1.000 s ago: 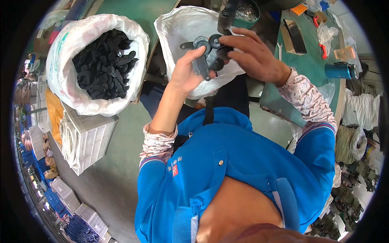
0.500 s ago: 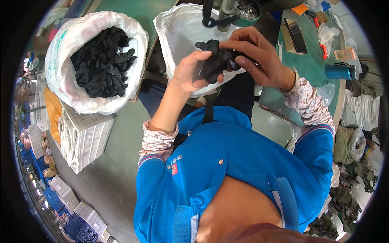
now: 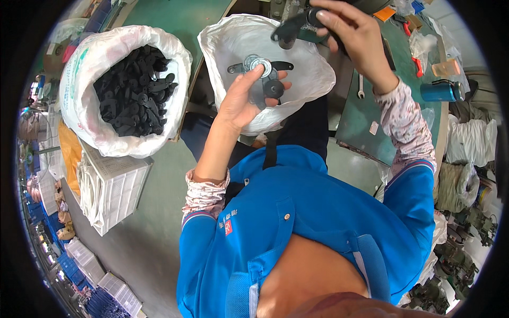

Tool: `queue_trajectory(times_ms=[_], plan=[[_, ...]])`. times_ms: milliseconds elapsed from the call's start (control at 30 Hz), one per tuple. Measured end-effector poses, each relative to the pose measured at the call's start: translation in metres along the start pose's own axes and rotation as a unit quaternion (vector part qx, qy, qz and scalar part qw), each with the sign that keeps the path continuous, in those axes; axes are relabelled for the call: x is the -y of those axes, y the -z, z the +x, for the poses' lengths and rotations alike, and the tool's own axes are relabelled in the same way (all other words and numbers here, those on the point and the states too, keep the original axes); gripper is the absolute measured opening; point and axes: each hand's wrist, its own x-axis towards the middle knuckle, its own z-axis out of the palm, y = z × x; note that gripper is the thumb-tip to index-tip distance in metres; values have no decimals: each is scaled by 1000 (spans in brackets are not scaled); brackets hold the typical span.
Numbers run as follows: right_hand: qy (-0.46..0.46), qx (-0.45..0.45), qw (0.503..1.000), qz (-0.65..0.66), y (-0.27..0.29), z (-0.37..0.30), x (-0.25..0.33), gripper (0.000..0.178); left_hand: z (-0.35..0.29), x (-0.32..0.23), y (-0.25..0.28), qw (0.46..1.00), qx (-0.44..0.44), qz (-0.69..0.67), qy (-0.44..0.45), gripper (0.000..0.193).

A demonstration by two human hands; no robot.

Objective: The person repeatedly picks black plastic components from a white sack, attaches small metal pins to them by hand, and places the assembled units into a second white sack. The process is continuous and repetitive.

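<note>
My left hand [image 3: 236, 106] is closed around several flat black lever-like parts [image 3: 273, 88] with round ends. A silver ring-shaped disc [image 3: 260, 67] shows on top of them, by my thumb. The hand is over the mouth of a white plastic bag [image 3: 313, 77] in front of me. Farther off and to the right, my right hand [image 3: 360, 40] grips a black lever-like part [image 3: 289, 33] with a round boss, close to a metal machine post [image 3: 290, 8]. Its lower fingers are partly hidden behind the part.
On the left, a white bag [image 3: 74, 100] holds a heap of black lever parts [image 3: 132, 98]. Below it is a white plastic crate [image 3: 127, 183]. The green bench [image 3: 366, 127] on the right carries a wrench [image 3: 361, 87], a blue bottle [image 3: 442, 91] and a red-handled tool [image 3: 418, 67].
My right hand has moved up and away from my left, carrying a black lever part towards the machine post. My left hand has opened out somewhat, and the silver disc now shows.
</note>
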Motion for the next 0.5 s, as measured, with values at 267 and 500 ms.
queue_trajectory(times_ms=[267, 500], plan=[[-129, 30, 970, 206, 3, 66, 27, 20, -1, 1, -2, 992, 83, -89, -36, 41], [-166, 18, 953, 254, -15, 54, 16, 26, -5, 0, -13, 994, 41, 60, -87, 32]])
